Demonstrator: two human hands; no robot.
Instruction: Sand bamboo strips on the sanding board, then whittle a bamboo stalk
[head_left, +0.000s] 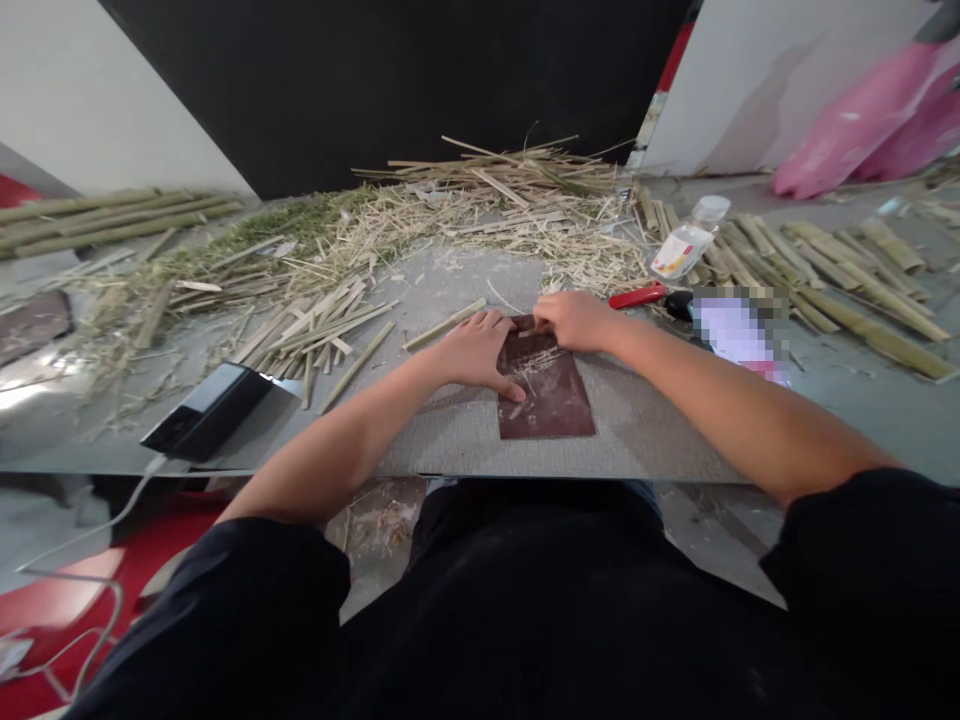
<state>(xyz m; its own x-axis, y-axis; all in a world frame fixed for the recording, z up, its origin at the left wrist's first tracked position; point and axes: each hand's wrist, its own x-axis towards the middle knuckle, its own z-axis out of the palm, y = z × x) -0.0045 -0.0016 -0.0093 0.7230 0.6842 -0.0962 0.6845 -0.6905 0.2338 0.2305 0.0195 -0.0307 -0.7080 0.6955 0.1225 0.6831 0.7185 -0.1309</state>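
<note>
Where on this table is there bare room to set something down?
Bare: the grey mat between the black box and the brown sheet, and the mat right of the sheet, toward the front edge. Crowded: bamboo strips left, shavings behind, split bamboo right.

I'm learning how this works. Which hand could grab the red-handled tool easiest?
Probably the right hand. It sits at the top edge of the brown sheet, just beside the red-handled tool. The left hand lies flat on the sheet, farther away.

Bottle R of mat, box L
</note>
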